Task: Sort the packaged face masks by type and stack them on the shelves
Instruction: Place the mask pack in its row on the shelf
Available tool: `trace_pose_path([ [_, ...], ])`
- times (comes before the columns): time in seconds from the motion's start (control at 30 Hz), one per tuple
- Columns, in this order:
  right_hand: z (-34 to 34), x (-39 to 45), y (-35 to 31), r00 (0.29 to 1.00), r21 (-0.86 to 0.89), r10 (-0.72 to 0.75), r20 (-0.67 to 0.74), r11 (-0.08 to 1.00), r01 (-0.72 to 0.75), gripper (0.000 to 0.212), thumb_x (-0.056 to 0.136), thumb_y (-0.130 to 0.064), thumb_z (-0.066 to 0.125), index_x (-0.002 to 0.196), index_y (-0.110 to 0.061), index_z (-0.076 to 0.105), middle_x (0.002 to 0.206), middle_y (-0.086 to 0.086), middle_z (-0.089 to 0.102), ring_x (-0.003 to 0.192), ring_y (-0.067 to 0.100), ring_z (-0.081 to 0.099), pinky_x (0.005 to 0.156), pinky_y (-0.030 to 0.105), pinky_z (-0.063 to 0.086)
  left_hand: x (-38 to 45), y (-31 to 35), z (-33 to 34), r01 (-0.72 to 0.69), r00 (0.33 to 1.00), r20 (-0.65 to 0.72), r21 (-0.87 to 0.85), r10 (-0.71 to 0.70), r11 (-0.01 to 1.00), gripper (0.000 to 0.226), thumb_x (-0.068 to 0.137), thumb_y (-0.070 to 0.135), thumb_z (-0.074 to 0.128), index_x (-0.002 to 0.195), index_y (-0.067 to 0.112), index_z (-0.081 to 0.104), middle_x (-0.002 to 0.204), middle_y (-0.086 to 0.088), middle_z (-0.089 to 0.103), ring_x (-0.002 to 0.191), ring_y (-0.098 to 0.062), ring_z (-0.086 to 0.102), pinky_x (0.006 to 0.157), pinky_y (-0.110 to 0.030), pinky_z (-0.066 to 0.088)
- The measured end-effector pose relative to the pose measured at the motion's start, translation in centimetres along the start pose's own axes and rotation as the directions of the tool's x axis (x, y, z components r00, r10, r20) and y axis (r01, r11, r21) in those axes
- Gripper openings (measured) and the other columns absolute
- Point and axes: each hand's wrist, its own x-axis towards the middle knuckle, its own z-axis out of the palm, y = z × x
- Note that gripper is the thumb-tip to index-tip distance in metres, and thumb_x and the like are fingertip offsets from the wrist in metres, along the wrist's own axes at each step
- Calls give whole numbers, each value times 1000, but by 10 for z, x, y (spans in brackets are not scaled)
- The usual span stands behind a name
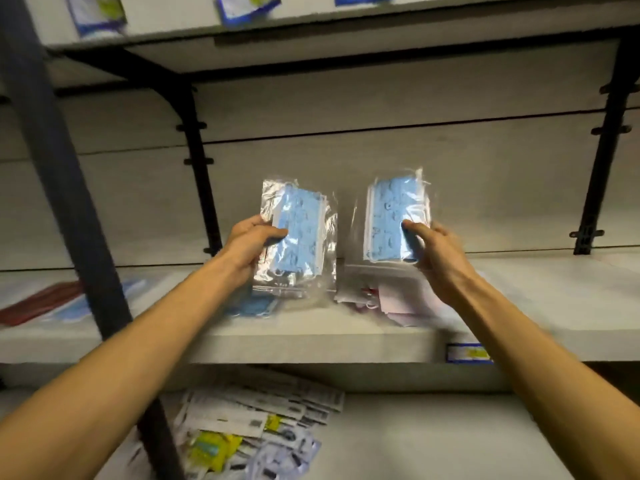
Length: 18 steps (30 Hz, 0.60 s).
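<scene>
Above the middle grey shelf board [311,344], you hold two stock items, one per hand.

Item 1: clear plastic packet of light-blue patterned face masks [299,233], upright, in your left hand [251,245]; thumb across the front, fingers curled behind, clamped on its left edge. Its lower end overlaps a flat clear packet of blue masks [254,306] lying on the shelf; contact cannot be judged.

Item 2: second clear packet of light-blue patterned masks [394,220], upright, just beside the first and apart from it, in your right hand [438,251]; thumb pressed on the front, fingers wrapped round its right edge.

Item 3: clear packet of pale pink masks [398,299], flat on the shelf below your right hand.

Item 4: dark red packet [45,299], blurred, far left on the same shelf, beyond a dark metal upright [69,188].

Item 5: heap of white printed packets with yellow labels [256,431], on the lower shelf.

Item 6: blue-and-white packets [97,15] hanging over the top shelf edge.
</scene>
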Motion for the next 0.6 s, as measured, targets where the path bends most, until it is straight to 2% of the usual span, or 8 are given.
trace_pose_path([
  [0.03,15,-6,5,1000,-18,16,2,1000,-16,11,94,-14,67,104,-8,67,118,19,71,113,33,69,98,53,54,-5,2,-15,31,999,-16,-33,-31,999,18,88,-5,66,104,5,66,104,-11,75,101,-22,71,94,-34,56],
  [0.1,41,-20,16,999,-38,30,13,999,-29,13,94,-15,67,105,-8,68,115,19,73,110,36,70,98,55,54,-13,2,-45,90,995,-39,-115,-95,989,19,91,-5,63,107,5,66,115,-13,74,107,-26,71,95,-42,58],
  [0.2,74,-36,36,996,-25,41,76,999,-39,19,95,-16,68,112,-9,66,107,12,77,97,30,75,83,42,62,-25,-5,-88,116,988,-77,-180,-132,977,19,93,-4,61,100,12,70,106,-10,77,93,-21,75,67,-34,63],
  [0.3,101,-47,56,995,-24,47,87,999,-45,26,94,-17,68,116,-3,64,102,11,78,95,30,76,78,38,62,-36,-13,-117,148,977,-119,-206,-175,967,21,91,-5,64,107,7,69,99,-12,75,81,-18,76,57,-29,61],
  [0.33,109,-48,61,995,-15,54,85,998,-53,27,94,-17,67,115,0,63,101,12,78,94,31,76,78,38,62,-37,-17,-123,160,975,-116,-222,-189,962,25,90,-5,65,111,7,68,101,-14,75,80,-20,76,59,-31,62],
  [0.43,126,-52,77,989,19,107,107,994,-110,22,96,-18,64,108,1,64,100,13,78,92,31,76,72,34,62,-37,-28,-130,192,973,-86,-199,-213,961,28,91,-6,62,118,2,66,116,-18,72,107,-31,71,89,-46,60],
  [0.47,129,-52,82,984,25,133,117,990,-136,20,96,-18,64,107,-1,64,100,12,78,92,31,76,69,32,62,-36,-32,-130,216,971,-63,-182,-231,959,31,93,-6,59,122,2,65,120,-18,71,112,-33,68,94,-49,57],
  [0.6,137,-47,97,972,-66,218,93,975,-212,16,95,-18,67,105,-5,65,99,13,78,89,30,77,66,37,63,-33,-48,-117,291,957,24,-144,-290,946,46,94,-10,51,136,7,60,127,-17,68,117,-33,66,100,-52,54],
])
